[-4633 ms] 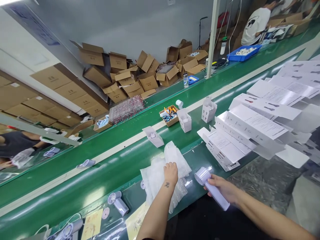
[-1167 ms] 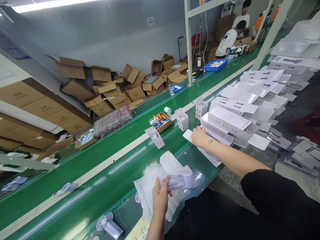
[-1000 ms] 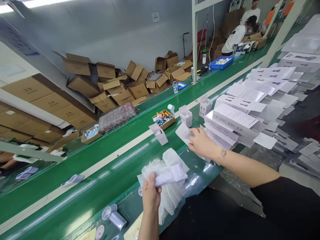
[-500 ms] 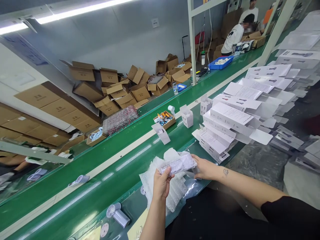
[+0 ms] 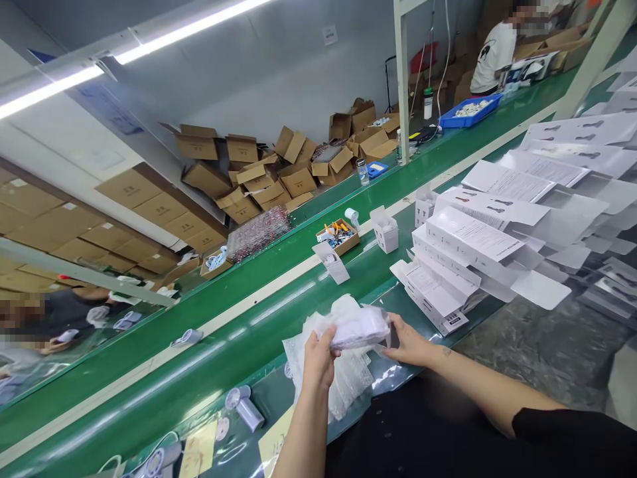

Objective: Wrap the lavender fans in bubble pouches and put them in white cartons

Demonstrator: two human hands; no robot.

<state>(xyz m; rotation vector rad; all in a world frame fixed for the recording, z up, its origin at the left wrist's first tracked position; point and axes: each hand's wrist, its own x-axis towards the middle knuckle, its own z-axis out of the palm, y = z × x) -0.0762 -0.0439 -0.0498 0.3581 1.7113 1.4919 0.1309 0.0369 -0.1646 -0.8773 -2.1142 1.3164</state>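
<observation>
A pale lavender item in clear bubble wrap (image 5: 361,328) is held level between my two hands, above the near edge of the work surface. My left hand (image 5: 320,355) closes round its left end, thumb on top. At the right end, the fingers of my right hand (image 5: 409,342) grip the wrapped item; what lies under them is partly hidden. Beneath it lies a loose stack of bubble bags (image 5: 343,392). Left of the stack, a lavender handheld device (image 5: 247,411) rests on the surface. An open white box (image 5: 332,263) lies tilted beyond my hands.
Stacked flat white cartons (image 5: 470,232) rise on my right. A green conveyor belt (image 5: 223,332) runs diagonally past me. Across it stand a small cardboard tray (image 5: 347,243) of parts and a blue tray (image 5: 470,113). One co-worker (image 5: 490,60) is far right, another far left.
My view has turned slightly left, so the surroundings sit farther right. The wrapped item has turned a little in my hands, which both still hold it.
</observation>
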